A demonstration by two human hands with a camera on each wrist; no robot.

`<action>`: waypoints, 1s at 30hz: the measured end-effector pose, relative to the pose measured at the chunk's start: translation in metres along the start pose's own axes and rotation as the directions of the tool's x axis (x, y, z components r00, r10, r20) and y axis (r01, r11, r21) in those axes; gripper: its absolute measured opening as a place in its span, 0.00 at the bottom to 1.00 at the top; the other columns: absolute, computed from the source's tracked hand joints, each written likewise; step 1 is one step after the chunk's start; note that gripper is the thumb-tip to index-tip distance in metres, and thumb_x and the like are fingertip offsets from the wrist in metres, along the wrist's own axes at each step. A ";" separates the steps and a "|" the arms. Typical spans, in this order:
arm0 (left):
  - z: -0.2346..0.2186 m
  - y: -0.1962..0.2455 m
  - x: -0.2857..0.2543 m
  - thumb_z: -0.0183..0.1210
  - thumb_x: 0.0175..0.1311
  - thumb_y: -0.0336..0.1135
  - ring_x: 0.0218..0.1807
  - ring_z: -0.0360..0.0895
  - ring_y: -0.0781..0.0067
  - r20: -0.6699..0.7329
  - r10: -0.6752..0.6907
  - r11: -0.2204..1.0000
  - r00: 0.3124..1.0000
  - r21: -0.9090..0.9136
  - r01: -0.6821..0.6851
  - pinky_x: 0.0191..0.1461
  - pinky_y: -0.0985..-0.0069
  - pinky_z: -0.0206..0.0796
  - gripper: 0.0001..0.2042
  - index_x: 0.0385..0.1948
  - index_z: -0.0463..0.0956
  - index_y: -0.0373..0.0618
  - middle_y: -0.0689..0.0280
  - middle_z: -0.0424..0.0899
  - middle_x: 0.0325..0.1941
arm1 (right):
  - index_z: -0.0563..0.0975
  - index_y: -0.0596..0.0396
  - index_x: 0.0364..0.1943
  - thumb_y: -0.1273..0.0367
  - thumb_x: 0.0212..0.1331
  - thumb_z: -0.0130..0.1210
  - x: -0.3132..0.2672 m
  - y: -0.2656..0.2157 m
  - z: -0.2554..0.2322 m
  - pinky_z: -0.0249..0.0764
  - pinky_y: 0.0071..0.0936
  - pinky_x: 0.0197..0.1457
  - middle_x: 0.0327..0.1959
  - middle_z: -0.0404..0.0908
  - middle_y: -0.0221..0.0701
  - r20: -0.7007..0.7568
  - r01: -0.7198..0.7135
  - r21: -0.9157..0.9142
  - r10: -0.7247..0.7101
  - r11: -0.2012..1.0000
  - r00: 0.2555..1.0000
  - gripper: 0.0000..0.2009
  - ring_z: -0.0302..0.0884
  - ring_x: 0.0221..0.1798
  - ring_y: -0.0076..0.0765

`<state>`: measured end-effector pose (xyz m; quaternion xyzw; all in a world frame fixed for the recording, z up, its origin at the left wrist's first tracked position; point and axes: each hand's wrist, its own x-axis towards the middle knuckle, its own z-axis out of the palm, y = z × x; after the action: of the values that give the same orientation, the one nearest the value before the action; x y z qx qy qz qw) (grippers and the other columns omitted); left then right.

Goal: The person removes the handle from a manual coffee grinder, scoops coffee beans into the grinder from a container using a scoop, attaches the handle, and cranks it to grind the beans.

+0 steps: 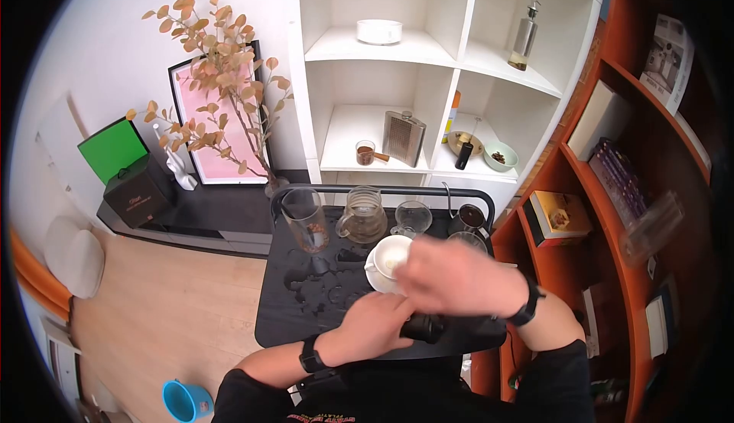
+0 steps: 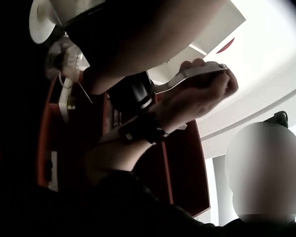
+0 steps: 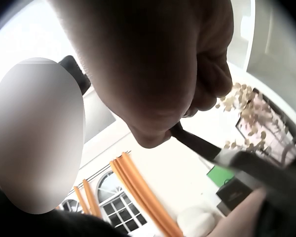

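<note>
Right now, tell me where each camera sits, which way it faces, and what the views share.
Head: worn on the head, looking forward and down at the black cart; both forearms show, the left hand gripping a black grinder, the right hand blurred above it.
Left wrist: under the left arm, looking upward; the right hand holds a handle.
Right wrist: below the right hand, looking up; its fingers curl round the handle.
Shared: all three show the right hand; both wrist views show the handle.

Head view bright, even indoor light, fisheye bend w/ dark vignette at edges; right hand (image 1: 459,276) motion-blurred. Wrist views: backlit, foreground dark or out of focus, bg blown out.
</note>
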<state>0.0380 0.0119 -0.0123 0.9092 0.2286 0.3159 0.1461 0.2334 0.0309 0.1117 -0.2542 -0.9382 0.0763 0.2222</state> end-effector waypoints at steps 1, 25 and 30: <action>-0.013 0.000 0.002 0.75 0.41 0.39 0.41 0.82 0.53 -0.017 -0.023 1.000 1.000 0.014 0.023 0.44 0.60 0.73 0.23 0.40 0.77 0.46 0.61 0.83 0.36 | 0.77 0.55 0.41 0.69 0.59 0.62 -0.004 0.015 -0.001 0.77 0.41 0.35 0.33 0.75 0.38 -0.112 -0.094 0.002 0.094 0.996 0.989 0.09 0.78 0.32 0.49; -0.039 -0.030 0.011 0.75 0.40 0.35 0.43 0.82 0.47 -0.255 -0.423 0.891 0.869 0.058 0.451 0.46 0.57 0.74 0.26 0.45 0.76 0.41 0.54 0.83 0.38 | 0.73 0.50 0.38 0.65 0.63 0.57 -0.023 -0.031 0.016 0.77 0.42 0.33 0.33 0.72 0.38 0.463 -0.068 0.203 -0.034 0.977 0.886 0.07 0.81 0.33 0.48; 0.005 -0.004 -0.006 0.77 0.40 0.43 0.41 0.81 0.53 0.037 0.005 1.000 0.999 -0.023 -0.004 0.45 0.60 0.72 0.26 0.42 0.76 0.46 0.60 0.81 0.33 | 0.76 0.54 0.40 0.70 0.61 0.59 -0.010 0.009 0.007 0.77 0.42 0.37 0.34 0.75 0.38 -0.026 -0.047 0.044 0.048 0.998 0.999 0.07 0.79 0.36 0.49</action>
<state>0.0355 0.0115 -0.0207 0.9137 0.2201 0.3021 0.1597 0.2417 0.0330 0.0997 -0.2724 -0.9270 0.0986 0.2384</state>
